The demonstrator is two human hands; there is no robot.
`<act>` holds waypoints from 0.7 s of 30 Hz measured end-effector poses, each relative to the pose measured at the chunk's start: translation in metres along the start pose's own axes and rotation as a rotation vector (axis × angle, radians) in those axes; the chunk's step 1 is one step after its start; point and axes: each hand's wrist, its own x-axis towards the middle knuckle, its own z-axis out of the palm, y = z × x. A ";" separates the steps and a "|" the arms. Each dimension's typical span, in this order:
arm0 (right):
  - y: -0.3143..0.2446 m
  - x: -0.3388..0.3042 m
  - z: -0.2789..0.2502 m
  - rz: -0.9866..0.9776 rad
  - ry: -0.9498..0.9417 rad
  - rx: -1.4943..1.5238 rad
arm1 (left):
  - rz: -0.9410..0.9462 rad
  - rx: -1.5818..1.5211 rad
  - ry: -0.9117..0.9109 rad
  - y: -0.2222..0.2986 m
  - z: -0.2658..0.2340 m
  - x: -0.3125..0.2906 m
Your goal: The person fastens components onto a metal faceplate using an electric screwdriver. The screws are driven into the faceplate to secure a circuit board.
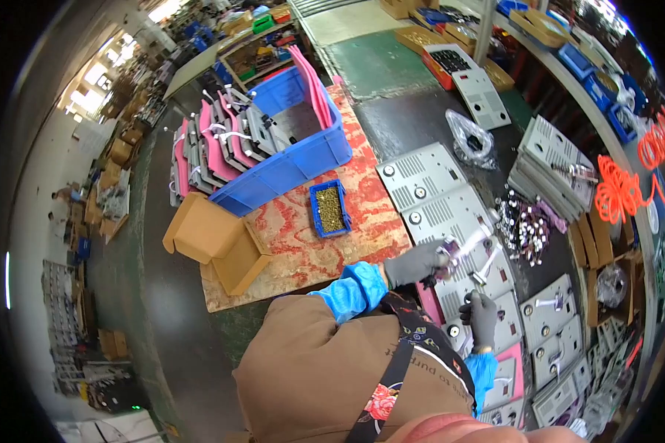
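My left hand [415,266], in a dark grey glove and blue sleeve cover, reaches over a row of grey slotted panels [462,214]. Its fingers close round a shiny, pale, stick-like part [468,244] with a purplish piece near the fingertips. Lower and to the right, my right hand [482,319], gloved alike, is bent over another panel with fingers curled together. Just beyond its fingertips lies a small metallic fitting [479,278]; whether the fingers pinch anything is too small to see. Round black-and-silver knobs [420,193] sit on the panels.
Left stands a blue crate [288,173] with pink and grey panels, beside a tray of brass-coloured screws [329,209] and an open cardboard box [225,247]. Right are loose small parts [523,229], stacked panels [554,166], a hanging driver [575,172] and an orange coiled hose [618,188].
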 end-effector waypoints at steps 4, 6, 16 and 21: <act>-0.033 -0.037 0.059 -0.469 0.046 0.360 | -0.155 0.386 -0.083 0.031 0.010 -0.042; -0.048 -0.049 0.041 -0.505 -0.016 0.337 | -0.138 0.329 -0.031 0.020 0.027 -0.033; -0.049 -0.061 0.027 -0.566 -0.156 0.090 | -0.201 0.614 -0.169 0.019 0.028 -0.030; -0.051 -0.066 0.035 -0.458 -0.187 0.271 | -0.253 0.610 -0.293 0.037 0.035 -0.041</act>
